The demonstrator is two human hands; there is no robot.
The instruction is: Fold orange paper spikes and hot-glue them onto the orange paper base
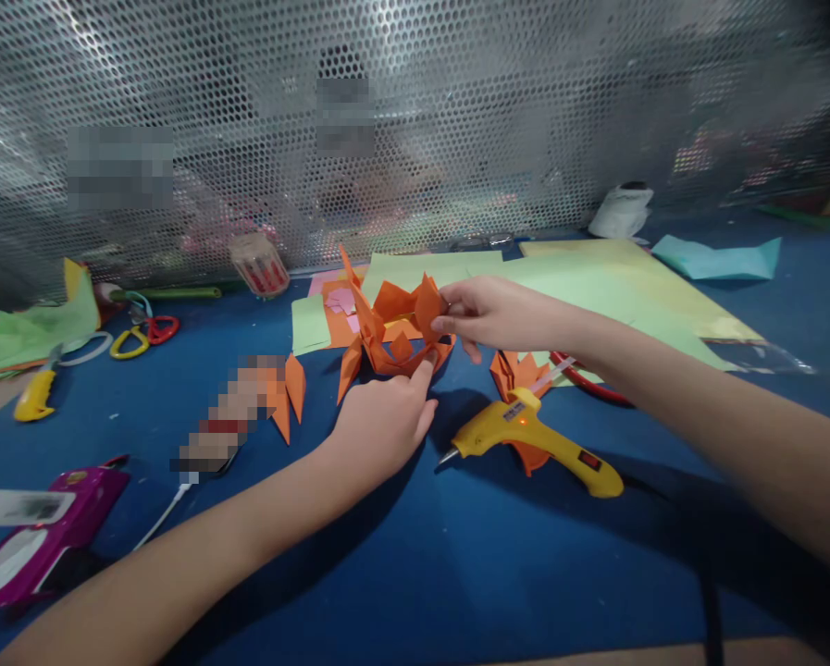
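Note:
An orange folded-paper flower, ring-shaped with pointed petals standing up, sits on the blue table in the middle of the head view. My left hand is closed at its front edge, the index finger and thumb on the paper rim. From the right side, my right hand pinches an upright orange petal between thumb and fingers. Close below that hand lies a yellow glue gun, its nozzle pointing left and a small orange light lit. Several more folded orange pieces lie behind the glue gun.
Left stand a yellow cutter knife, scissors and a purple device. A cabled phone-like object lies beside loose orange petals. Pale green sheets and a jar of red-tipped sticks are behind, before a perforated metal panel.

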